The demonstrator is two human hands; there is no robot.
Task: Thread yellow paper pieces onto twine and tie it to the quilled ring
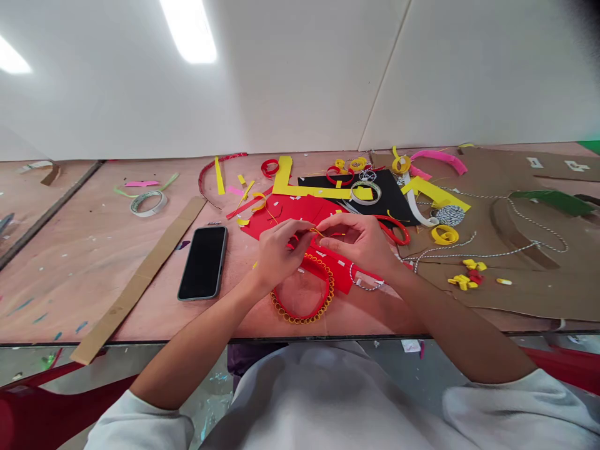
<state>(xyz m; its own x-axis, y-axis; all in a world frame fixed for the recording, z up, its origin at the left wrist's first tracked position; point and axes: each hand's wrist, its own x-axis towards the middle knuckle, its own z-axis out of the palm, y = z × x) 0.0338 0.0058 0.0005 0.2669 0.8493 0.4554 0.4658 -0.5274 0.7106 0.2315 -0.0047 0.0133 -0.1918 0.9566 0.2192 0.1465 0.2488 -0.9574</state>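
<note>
My left hand [281, 253] and my right hand [356, 242] meet above the middle of the plywood table [112, 300]. Their fingertips pinch a thin yellow paper strip [325, 232] from both sides. Just below them lies a red paper ring [300, 317] edged with small orange-yellow paper coils [332, 287], partly hidden by my left wrist. A red paper sheet [281, 215] spreads beneath my hands, and a red paper piece [337, 275] lies under my right palm.
A black smartphone [202, 262] lies left of my hands, beside a long cardboard strip [135, 281]. A black sheet [379, 197], a roll of tape [149, 203] and yellow paper scraps [464, 275] lie about. Twisted string [487, 253] crosses brown cardboard [515, 287].
</note>
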